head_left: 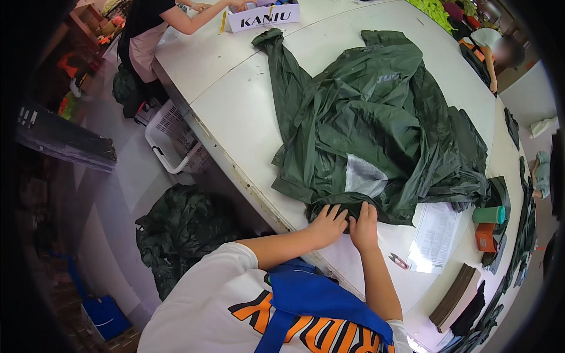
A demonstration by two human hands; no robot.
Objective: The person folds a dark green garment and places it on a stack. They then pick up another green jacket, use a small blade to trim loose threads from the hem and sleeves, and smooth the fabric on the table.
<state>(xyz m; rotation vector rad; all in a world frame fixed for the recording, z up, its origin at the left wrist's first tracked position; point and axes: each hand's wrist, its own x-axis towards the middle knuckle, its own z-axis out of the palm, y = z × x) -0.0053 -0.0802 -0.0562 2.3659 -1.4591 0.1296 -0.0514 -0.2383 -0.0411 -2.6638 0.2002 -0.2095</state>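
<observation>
Well, at left, down on the floor beside the white table [229,106], a crumpled dark green heap [176,229] and, farther off, a white basket [154,138] with slatted sides, tipped in appearance by the lens; contents too unclear to tell. Just beyond, at the far left corner, a co-worker in a pink apron [147,53], with a hand [238,5] reaching in at a white box [265,17]. Inside that box, some purple-blue items, cut off by the upper edge of view.

Toward the middle, along the near edge, the left hand [329,225], back upward, on a forearm slanting in low from the left; fingers curved and slightly spread, lying over the near hem of a dark green garment [365,112]. Just beside, the right hand [363,225], on a steeper forearm, with fingers closer together and pointing toward the far side, thumb toward the left hand, also on that hem. Impossible to tell whether pinching the cloth or only pressing it, with fingertips partly lost in the folds. Beyond both hands, spread rumpled over the table, the rest of the garment, with a pale patch [365,175] near the hem.

Farther right, small snips [399,260], then printed sheets [435,238] partly under the garment. Near the right edge, an orange box [485,237] just beside a green cylinder [488,215]; insides of both hidden.
</observation>
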